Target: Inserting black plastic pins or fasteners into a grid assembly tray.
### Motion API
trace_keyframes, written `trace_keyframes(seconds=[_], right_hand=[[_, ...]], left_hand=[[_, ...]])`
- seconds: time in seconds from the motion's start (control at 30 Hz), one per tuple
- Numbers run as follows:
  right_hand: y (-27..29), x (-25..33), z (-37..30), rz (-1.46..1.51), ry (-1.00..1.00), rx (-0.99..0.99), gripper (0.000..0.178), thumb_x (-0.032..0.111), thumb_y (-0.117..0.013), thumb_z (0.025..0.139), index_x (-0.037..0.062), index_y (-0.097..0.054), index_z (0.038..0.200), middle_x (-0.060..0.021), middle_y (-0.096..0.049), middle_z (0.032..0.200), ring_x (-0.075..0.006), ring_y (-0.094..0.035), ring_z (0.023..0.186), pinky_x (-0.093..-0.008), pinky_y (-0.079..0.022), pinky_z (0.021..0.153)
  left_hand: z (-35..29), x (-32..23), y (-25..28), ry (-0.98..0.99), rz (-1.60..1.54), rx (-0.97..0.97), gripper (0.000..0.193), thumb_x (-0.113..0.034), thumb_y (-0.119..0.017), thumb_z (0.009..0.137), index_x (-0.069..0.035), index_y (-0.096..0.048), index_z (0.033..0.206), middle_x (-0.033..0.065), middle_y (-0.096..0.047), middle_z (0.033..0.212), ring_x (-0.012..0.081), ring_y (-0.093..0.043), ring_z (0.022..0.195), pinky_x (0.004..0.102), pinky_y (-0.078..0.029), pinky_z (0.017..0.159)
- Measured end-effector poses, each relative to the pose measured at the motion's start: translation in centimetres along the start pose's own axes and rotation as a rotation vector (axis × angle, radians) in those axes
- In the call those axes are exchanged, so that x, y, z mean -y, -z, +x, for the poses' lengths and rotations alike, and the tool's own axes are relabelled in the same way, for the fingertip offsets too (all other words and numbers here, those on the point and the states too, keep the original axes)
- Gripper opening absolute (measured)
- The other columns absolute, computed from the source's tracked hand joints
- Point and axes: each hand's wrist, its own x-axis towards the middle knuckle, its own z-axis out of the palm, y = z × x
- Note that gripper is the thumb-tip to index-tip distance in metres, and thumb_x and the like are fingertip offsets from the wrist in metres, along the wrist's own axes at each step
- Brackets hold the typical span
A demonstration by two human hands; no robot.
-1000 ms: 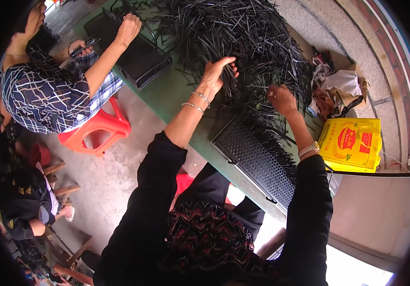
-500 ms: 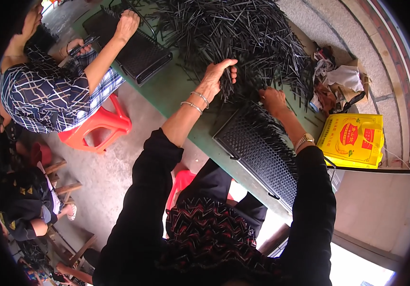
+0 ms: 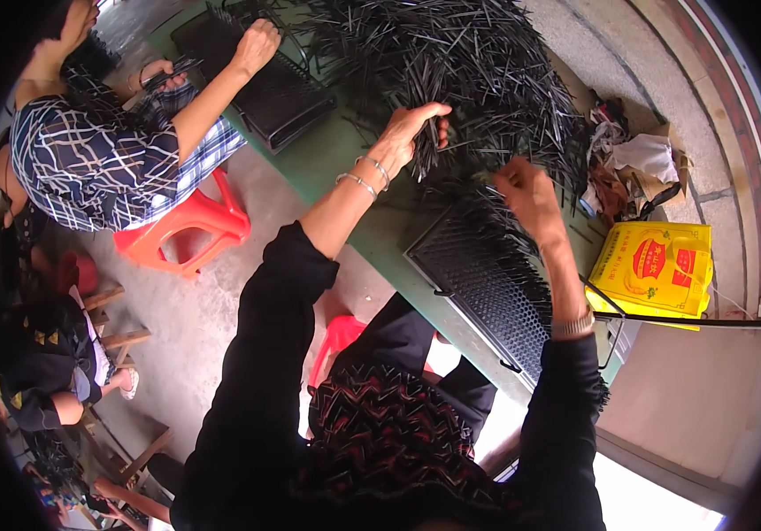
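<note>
My left hand (image 3: 405, 137) is closed round a bundle of thin black strips (image 3: 428, 159), held at the near edge of a big loose pile of such strips (image 3: 487, 66). Below and to the right lies a black perforated tray (image 3: 478, 296) full of small holes. A dense row of black strips (image 3: 515, 234) stands up along its far right side. My right hand (image 3: 531, 199) is over the far end of that row, thumb and fingers pinched together. Whatever is between those fingertips is too small to make out.
On the green table (image 3: 376, 232), a second black tray (image 3: 288, 111) lies at the left, under a co-worker's hand (image 3: 258, 44). That person sits on a red stool (image 3: 188, 241). A yellow bag (image 3: 650, 265) and a cardboard box with scraps (image 3: 674, 159) are at the right.
My right hand has turned more upright and shifted slightly right, its wrist lower and farther right. My left hand keeps the bundle in nearly the same place. The view has shifted slightly.
</note>
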Motion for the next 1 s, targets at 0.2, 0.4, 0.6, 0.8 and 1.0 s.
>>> trace_keyframes(seconds=[0.2,0.4,0.6,0.8,1.0], right_hand=[[-11.0,6.8,-5.0,0.446,0.47,0.44,0.029,0.0,-0.055,0.085,-0.0021,-0.053,0.114,-0.0103,-0.065,0.084,-0.0219,-0.068,0.076,-0.0306,-0.055,0.066],[-3.7,7.1,-0.7,0.441,-0.142,0.339,0.044,0.033,-0.066,0.09,-0.0038,-0.057,0.112,-0.0109,-0.066,0.091,-0.0192,-0.063,0.088,-0.0332,-0.051,0.08],[-6.7,1.8,6.2,0.633,0.147,-0.064,0.114,0.042,-0.082,0.074,-0.0145,-0.011,0.143,-0.0281,-0.038,0.14,-0.0282,-0.036,0.131,-0.0347,-0.029,0.109],[-11.6,6.0,5.1,0.936,0.062,-0.343,0.076,0.02,-0.081,0.077,-0.0071,-0.035,0.131,-0.0168,-0.054,0.121,-0.0217,-0.053,0.108,-0.0329,-0.042,0.097],[-13.5,4.2,5.5,0.961,-0.135,-0.313,0.058,0.008,-0.074,0.078,-0.0057,-0.039,0.122,-0.0131,-0.061,0.102,-0.0192,-0.057,0.095,-0.0313,-0.045,0.091]], left_hand=[[1.0,-2.9,0.0,-0.049,0.045,0.042,0.018,-0.018,-0.07,0.082,-0.003,-0.064,0.088,0.0043,-0.063,0.074,0.0139,-0.06,0.06,0.0297,-0.055,0.055],[-2.1,-2.6,0.0,-0.167,0.203,0.021,0.014,-0.011,-0.071,0.08,0.0,-0.063,0.084,0.0061,-0.061,0.068,0.0148,-0.059,0.056,0.0282,-0.049,0.048],[-2.9,2.7,-1.4,-0.524,0.668,-0.101,0.042,-0.022,-0.072,0.076,0.0,-0.053,0.106,0.0118,-0.065,0.081,0.0221,-0.064,0.074,0.0377,-0.051,0.067],[-3.2,6.3,1.7,-0.634,0.984,-0.212,0.049,-0.021,-0.073,0.078,0.0,-0.049,0.115,0.025,-0.062,0.105,0.0414,-0.061,0.1,0.0437,-0.05,0.08],[-3.8,9.0,2.2,-0.773,0.8,-0.324,0.037,-0.024,-0.068,0.082,-0.002,-0.051,0.107,0.0236,-0.063,0.098,0.0417,-0.061,0.097,0.0437,-0.049,0.075]])
